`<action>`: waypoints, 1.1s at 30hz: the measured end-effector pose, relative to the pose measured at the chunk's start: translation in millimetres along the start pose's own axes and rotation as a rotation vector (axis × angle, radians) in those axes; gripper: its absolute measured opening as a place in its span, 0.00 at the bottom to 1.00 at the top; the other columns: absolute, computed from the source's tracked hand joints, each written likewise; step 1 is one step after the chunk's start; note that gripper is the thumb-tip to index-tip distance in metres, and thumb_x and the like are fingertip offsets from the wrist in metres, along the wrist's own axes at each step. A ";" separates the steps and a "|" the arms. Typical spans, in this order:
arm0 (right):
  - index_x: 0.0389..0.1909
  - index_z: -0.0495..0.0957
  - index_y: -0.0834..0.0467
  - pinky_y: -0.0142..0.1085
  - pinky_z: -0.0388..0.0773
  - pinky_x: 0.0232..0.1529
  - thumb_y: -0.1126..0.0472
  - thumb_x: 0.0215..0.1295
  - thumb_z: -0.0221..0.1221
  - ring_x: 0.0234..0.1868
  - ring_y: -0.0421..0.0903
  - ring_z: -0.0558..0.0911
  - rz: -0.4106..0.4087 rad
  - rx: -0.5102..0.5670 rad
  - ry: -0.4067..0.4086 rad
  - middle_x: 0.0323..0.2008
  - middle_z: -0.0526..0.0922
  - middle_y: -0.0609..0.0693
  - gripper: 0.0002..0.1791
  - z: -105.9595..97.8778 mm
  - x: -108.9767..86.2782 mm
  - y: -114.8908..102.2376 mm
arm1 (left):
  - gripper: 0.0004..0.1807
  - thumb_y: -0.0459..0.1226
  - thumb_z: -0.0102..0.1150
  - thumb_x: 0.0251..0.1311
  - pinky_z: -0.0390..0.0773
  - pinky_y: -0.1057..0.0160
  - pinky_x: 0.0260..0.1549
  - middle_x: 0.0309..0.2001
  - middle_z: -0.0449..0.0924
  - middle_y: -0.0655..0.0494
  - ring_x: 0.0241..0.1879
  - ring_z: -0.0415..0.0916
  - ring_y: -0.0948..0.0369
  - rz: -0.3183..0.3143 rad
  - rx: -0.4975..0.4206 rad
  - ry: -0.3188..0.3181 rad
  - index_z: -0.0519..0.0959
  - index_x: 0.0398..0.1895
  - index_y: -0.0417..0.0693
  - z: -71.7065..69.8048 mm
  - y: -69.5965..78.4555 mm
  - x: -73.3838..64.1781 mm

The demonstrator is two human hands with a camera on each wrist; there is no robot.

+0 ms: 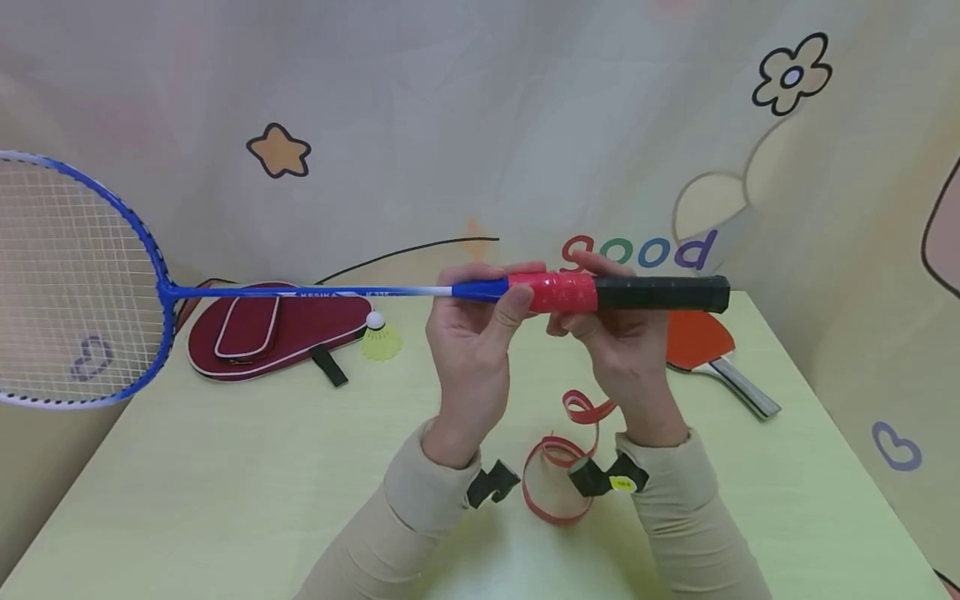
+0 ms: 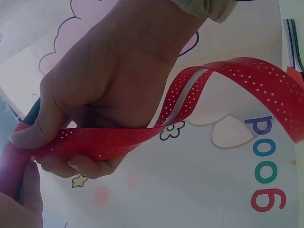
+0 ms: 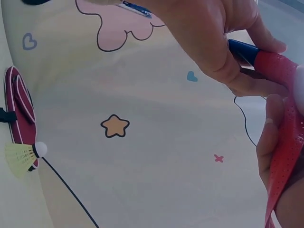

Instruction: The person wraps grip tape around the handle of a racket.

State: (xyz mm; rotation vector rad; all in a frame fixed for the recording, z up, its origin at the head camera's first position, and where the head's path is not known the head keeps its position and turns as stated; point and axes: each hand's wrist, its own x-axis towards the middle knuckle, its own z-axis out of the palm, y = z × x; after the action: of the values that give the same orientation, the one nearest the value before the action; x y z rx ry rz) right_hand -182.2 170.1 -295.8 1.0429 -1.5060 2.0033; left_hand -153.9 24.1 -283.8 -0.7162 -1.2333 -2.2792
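Observation:
A blue and white badminton racket (image 1: 375, 292) is held level above the table, its strung head to the left and its black handle end to the right. My left hand (image 1: 472, 333) grips it near the blue cone, thumb against the red-wrapped part of the handle. Red perforated grip tape (image 2: 99, 142) covers the upper handle; the black lower part is bare of it. My right hand (image 1: 630, 358) holds the tape's loose length, thumb pressing it at the handle. From there the strip runs across the right fingers and hangs in curls (image 1: 588, 412) below.
On the table (image 1: 262, 467) at the back left lies a dark red racket case (image 1: 300, 333) with a black strap (image 1: 328, 365). A yellow shuttlecock (image 1: 381, 342) is beside it. A red table tennis bat (image 1: 697, 337) lies right of my right hand. A patterned cloth (image 1: 450, 125) hangs behind.

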 end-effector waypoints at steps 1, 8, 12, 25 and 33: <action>0.59 0.74 0.64 0.39 0.82 0.41 0.63 0.60 0.66 0.34 0.49 0.84 0.011 0.016 -0.003 0.41 0.82 0.57 0.26 -0.2 -0.4 0.0 | 0.24 0.46 0.64 0.60 0.79 0.53 0.47 0.48 0.80 0.38 0.50 0.77 0.44 -0.005 0.002 0.001 0.69 0.49 0.39 0.0 0.1 -0.2; 0.56 0.75 0.64 0.40 0.82 0.43 0.61 0.59 0.66 0.35 0.49 0.85 0.066 0.030 0.019 0.44 0.81 0.58 0.25 1.1 -3.0 -6.2 | 0.23 0.48 0.64 0.59 0.78 0.52 0.50 0.49 0.80 0.42 0.53 0.76 0.44 -0.044 -0.016 -0.005 0.69 0.50 0.45 0.8 0.6 -0.7; 0.56 0.73 0.63 0.41 0.81 0.45 0.61 0.60 0.66 0.34 0.50 0.85 0.076 0.003 0.060 0.44 0.80 0.58 0.24 4.1 -4.5 -9.5 | 0.25 0.44 0.65 0.59 0.73 0.53 0.56 0.53 0.79 0.47 0.58 0.72 0.43 -0.032 -0.125 -0.060 0.66 0.53 0.47 3.2 -0.3 -0.1; 0.58 0.70 0.62 0.41 0.81 0.44 0.60 0.61 0.65 0.35 0.52 0.84 0.140 -0.056 0.013 0.43 0.79 0.59 0.26 3.9 -4.8 -16.5 | 0.27 0.38 0.63 0.61 0.71 0.53 0.59 0.53 0.78 0.52 0.58 0.71 0.45 0.056 -0.108 -0.108 0.60 0.57 0.46 3.2 -0.4 0.1; 0.56 0.73 0.60 0.40 0.81 0.45 0.64 0.61 0.64 0.38 0.52 0.85 0.094 -0.064 -0.017 0.47 0.79 0.57 0.22 -1.0 -2.1 -16.0 | 0.25 0.41 0.63 0.61 0.72 0.50 0.57 0.52 0.78 0.46 0.56 0.72 0.44 0.062 -0.060 -0.089 0.62 0.55 0.46 4.2 0.4 -2.3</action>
State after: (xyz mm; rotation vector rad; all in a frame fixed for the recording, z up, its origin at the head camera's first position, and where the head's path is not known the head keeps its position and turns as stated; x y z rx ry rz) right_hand -169.8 176.4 -287.6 0.9825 -1.6452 1.9987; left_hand -151.0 27.8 -283.0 -0.8743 -1.1699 -2.2631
